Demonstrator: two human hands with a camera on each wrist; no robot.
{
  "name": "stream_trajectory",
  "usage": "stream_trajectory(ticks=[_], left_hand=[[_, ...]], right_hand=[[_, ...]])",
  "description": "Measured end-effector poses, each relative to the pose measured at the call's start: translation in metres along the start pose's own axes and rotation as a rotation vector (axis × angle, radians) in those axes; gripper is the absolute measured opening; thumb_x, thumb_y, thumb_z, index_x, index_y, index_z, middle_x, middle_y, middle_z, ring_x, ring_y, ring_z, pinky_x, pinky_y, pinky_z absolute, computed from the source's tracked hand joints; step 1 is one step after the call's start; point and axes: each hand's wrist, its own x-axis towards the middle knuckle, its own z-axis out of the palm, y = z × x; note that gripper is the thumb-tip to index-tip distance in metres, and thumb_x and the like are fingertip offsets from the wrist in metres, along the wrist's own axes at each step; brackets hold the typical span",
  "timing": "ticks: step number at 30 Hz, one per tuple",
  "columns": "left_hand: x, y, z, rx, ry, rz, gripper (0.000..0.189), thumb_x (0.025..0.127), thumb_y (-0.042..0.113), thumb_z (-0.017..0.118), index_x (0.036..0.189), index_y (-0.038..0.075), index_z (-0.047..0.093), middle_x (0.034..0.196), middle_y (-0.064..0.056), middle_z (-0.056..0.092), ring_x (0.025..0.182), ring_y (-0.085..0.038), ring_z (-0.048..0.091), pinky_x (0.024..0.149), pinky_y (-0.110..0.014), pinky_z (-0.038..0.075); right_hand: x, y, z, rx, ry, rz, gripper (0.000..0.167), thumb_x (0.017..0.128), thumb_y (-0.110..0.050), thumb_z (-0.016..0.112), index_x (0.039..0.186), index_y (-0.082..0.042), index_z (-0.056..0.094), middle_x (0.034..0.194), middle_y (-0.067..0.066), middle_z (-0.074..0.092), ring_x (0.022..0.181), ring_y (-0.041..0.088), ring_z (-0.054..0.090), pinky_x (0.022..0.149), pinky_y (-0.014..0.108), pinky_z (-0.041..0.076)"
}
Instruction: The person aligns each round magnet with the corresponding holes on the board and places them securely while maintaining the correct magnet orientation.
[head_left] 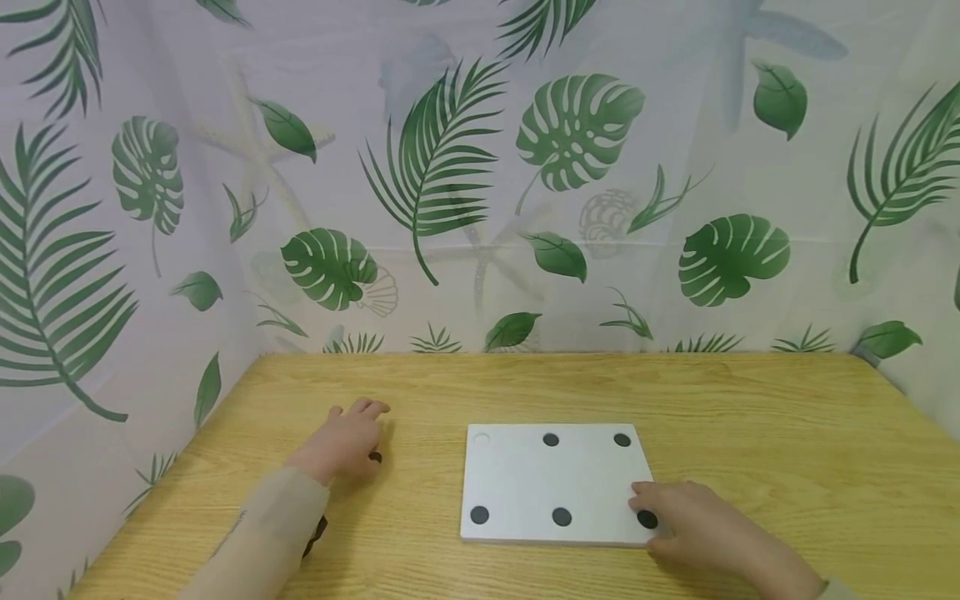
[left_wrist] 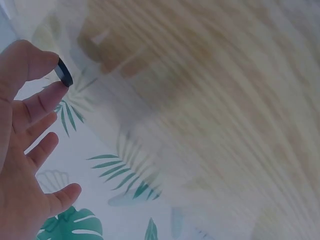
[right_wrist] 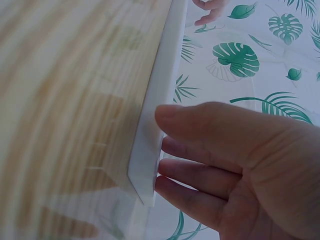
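A white rectangular board (head_left: 517,479) lies flat on the wooden table, with several black discs (head_left: 562,517) set along its far and near rows. At its far left corner shows a bare round recess (head_left: 482,439). Left of the board, my left hand (head_left: 348,442) pinches another black disc (left_wrist: 64,73) between thumb and index finger, its other fingers spread. My right hand (head_left: 693,521) grips the board's right end at the near corner, beside the corner disc (head_left: 647,519). In the right wrist view the thumb presses on the board's white edge (right_wrist: 155,125), with fingers on the other side.
The wood-grain table (head_left: 450,383) stretches around the board on all sides. A white cloth with green leaf prints (head_left: 465,167) hangs behind the table and along its left and right sides. A dark band (head_left: 315,537) shows at the left sleeve.
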Motion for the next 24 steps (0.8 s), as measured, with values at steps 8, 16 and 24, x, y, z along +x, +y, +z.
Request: stream_trajectory(ticks=[8,16,24], left_hand=[[0.014,0.017,-0.007,0.038,0.002,0.06,0.029,0.074,0.015,0.065,0.05,0.014,0.048,0.132,-0.008,0.039,0.122,-0.026,0.029,0.089,-0.058,0.028],[0.032,0.034,-0.014,0.023,0.058,0.081,0.027,0.072,0.017,0.067,0.054,0.015,0.048,0.134,-0.007,0.036,0.123,-0.028,0.026,0.09,-0.059,0.025],[0.05,0.051,-0.017,0.038,0.103,0.114,0.029,0.074,0.02,0.067,0.053,0.015,0.047,0.134,-0.007,0.037,0.123,-0.026,0.028,0.09,-0.058,0.027]], right_hand=[[0.0,-0.001,-0.002,0.009,-0.011,0.002,0.035,0.066,-0.013,0.074,0.098,-0.003,0.064,0.111,0.017,0.057,0.099,0.032,0.054,0.081,0.045,0.042],[0.0,-0.004,-0.001,0.054,-0.032,0.086,0.035,0.067,-0.012,0.073,0.1,-0.002,0.064,0.113,0.015,0.056,0.103,0.032,0.051,0.086,0.048,0.038],[0.0,-0.002,0.0,0.053,-0.024,0.066,0.037,0.067,-0.013,0.073,0.101,-0.001,0.064,0.114,0.015,0.056,0.103,0.032,0.052,0.085,0.048,0.038]])
